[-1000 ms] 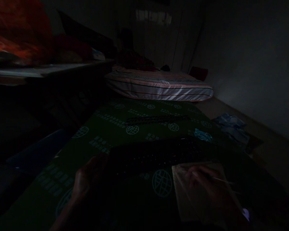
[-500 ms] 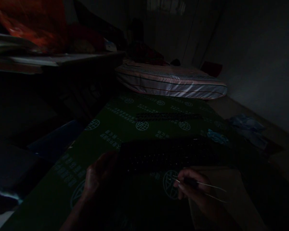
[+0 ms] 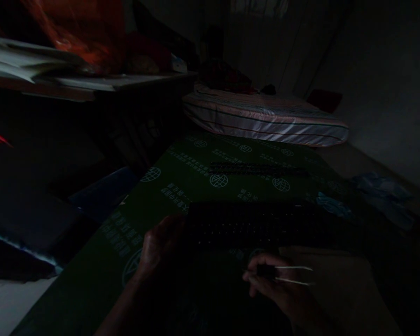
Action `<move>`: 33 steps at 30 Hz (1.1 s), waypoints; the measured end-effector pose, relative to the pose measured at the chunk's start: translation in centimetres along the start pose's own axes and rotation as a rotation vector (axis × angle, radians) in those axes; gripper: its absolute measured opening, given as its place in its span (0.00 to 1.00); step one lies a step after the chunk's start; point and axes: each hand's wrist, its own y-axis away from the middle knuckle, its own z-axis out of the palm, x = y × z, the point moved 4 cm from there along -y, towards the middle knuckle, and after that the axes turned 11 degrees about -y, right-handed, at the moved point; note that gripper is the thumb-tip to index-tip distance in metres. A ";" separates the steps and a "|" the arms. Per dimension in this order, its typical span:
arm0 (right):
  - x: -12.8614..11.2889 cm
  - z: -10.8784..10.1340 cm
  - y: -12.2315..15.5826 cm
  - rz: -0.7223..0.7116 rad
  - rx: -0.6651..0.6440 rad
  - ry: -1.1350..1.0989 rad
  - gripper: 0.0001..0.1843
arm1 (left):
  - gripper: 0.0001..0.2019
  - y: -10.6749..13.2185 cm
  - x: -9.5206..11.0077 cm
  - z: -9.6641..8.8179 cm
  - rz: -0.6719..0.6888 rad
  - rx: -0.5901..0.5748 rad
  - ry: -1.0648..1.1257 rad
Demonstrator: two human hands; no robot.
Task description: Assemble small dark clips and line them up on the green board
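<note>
The room is very dark. My left hand (image 3: 159, 249) grips the left edge of a flat black mesh-like piece (image 3: 252, 226) lying on a green printed mat (image 3: 182, 177). My right hand (image 3: 273, 284) is closed in a pinch on a pair of thin pale sticks or tweezers (image 3: 294, 274) that point to the right, just in front of the black piece. A tan board (image 3: 346, 289) lies under and beside the right hand. A narrow dark strip (image 3: 255, 169) rests farther back on the mat.
A striped mattress (image 3: 266, 119) lies on the floor beyond the mat. A shelf with papers and red-orange cloth (image 3: 73, 42) stands at the left. Pale blue crumpled material (image 3: 381, 193) sits at the right, a small blue scrap (image 3: 332, 204) on the mat's edge.
The view has swung left, so everything shifts right in frame. My right hand has come off the tan board toward the middle, still pinching the thin sticks. My left hand stays at the black piece.
</note>
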 end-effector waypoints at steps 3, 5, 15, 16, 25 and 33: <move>0.1 0.2 -0.1 0.026 0.002 0.024 0.14 | 0.17 0.0 0.1 0.0 0.028 0.005 -0.025; 0.2 0.3 -0.1 0.035 0.014 0.023 0.14 | 0.15 0.1 0.3 -0.1 0.059 -0.010 -0.040; -1.1 1.4 -1.1 -0.020 0.050 -0.028 0.15 | 0.11 3.2 1.9 -1.2 0.190 -0.092 -0.183; -1.4 1.6 -1.5 -0.033 0.050 -0.017 0.15 | 0.11 3.6 1.9 -1.1 0.207 -0.073 -0.178; -4.0 5.4 -7.9 -0.163 -0.128 0.135 0.12 | 0.09 5.3 1.4 0.3 0.224 0.077 -0.138; -4.5 9.1 -11.9 -0.146 -0.249 0.422 0.04 | 0.09 5.4 1.4 0.1 0.261 0.073 -0.070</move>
